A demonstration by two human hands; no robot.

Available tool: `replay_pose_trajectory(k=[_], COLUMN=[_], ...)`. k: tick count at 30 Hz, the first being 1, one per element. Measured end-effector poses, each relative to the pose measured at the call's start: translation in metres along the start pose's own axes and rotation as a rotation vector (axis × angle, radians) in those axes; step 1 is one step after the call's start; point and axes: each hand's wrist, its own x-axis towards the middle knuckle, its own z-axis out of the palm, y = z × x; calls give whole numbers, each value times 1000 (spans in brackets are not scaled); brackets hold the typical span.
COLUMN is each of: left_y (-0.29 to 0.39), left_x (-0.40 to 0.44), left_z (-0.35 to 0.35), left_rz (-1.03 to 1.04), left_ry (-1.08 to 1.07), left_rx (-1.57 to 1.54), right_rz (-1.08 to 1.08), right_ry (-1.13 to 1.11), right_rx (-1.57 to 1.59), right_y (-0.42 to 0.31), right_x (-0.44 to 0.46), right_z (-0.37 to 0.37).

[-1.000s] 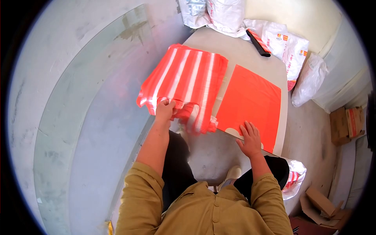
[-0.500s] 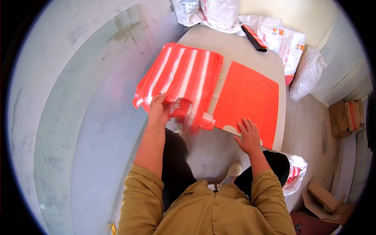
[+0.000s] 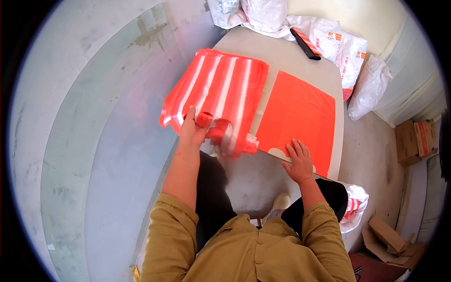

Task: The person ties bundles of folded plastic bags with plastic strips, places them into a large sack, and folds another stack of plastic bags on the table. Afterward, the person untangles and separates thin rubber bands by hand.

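Note:
A stack of red-and-white striped plastic bags (image 3: 224,89) lies on the left half of the table, its near end crumpled and hanging over the edge. My left hand (image 3: 193,131) is closed at that crumpled end, thumb side up, with red loops of plastic beside the fingers; part of the fingers is hidden by the film. On the right lies a flat red plastic sheet or bag (image 3: 300,117) with a pale rounded cut-out at its near edge. My right hand (image 3: 299,162) rests flat on its near edge, fingers spread.
The pale table (image 3: 253,44) has a rolled black-and-red item (image 3: 306,43) at its far right. White sacks (image 3: 268,16) stand behind it. A glass panel (image 3: 117,141) leans at the left. Cardboard boxes (image 3: 408,143) are on the right, and a white bag with striped plastic (image 3: 353,209) sits below the table's right corner.
My left hand has shifted slightly right and its grip has turned a little at the crumpled bag end, where the loops have moved. My right hand stays in place on the red sheet.

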Motion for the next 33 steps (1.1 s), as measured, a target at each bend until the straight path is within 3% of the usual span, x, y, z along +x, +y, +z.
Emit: replay_pose_trajectory(k=[5,8,14,18,21,27,30,33], left_y=[-1,-4,0,-2,-1,0,0,2], left_x=[-10,-6,-11,-5,-13,-22,-28,-28], left_z=[11,7,10,5,14,23,29,27], left_rz=[35,43,-43,-50,-63,-66,-56,-77], left_ry=[38,-62,29,-52,-71,-86,-78,-86], left_rx=[42,35,43,30,-19,-45,-40,-22], right_rz=[-3,3,3,5,79,249,370,513], right_ry=[21,22,19,52,163,-83,-40,-28], right_rx=[16,14,10,73,309,1090,1558,1684], right_y=[0,-1,0,1,7,-72,-100,-112], right_x=[0,0,1,2,2,29,66,102], right_z=[1,-1,-1,-3,14,6,4,0])
